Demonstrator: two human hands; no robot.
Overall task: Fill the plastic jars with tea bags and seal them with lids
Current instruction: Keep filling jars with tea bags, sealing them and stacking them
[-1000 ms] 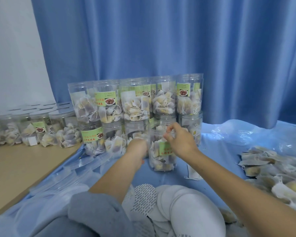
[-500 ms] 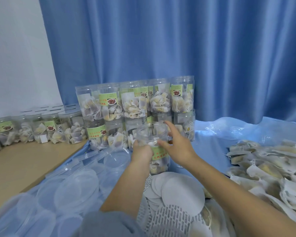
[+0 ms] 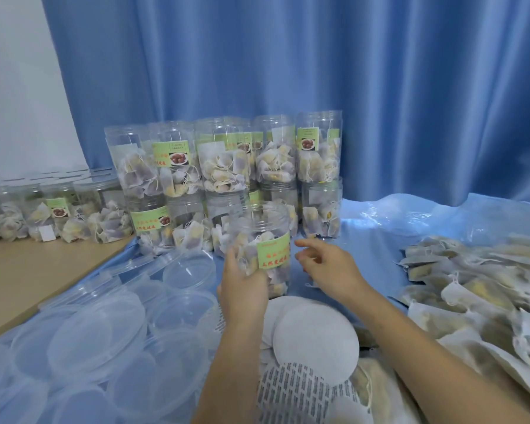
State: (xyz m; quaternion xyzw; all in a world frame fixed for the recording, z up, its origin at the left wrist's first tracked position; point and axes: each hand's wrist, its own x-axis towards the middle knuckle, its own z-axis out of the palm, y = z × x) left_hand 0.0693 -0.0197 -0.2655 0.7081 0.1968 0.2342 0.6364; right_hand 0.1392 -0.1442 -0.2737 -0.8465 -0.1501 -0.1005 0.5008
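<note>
A clear plastic jar (image 3: pixel 262 240) with a green label stands uncapped in the middle, partly filled with tea bags. My left hand (image 3: pixel 244 284) grips its lower left side. My right hand (image 3: pixel 328 264) hovers just right of the jar, fingers loosely curled, holding nothing. Several clear lids (image 3: pixel 98 332) lie piled on the blue sheet at the left. White round liner discs (image 3: pixel 314 341) lie in front of the jar. A heap of loose tea bags (image 3: pixel 471 295) covers the right side.
Filled, capped jars (image 3: pixel 224 166) are stacked two high behind the open jar. More filled jars (image 3: pixel 58 209) line a wooden surface (image 3: pixel 28 270) at the left. A blue curtain (image 3: pixel 318 71) hangs behind everything.
The jar has been drawn nearer and lifted slightly away from the stack. My right hand has come off the jar's rim and now hangs free beside it.
</note>
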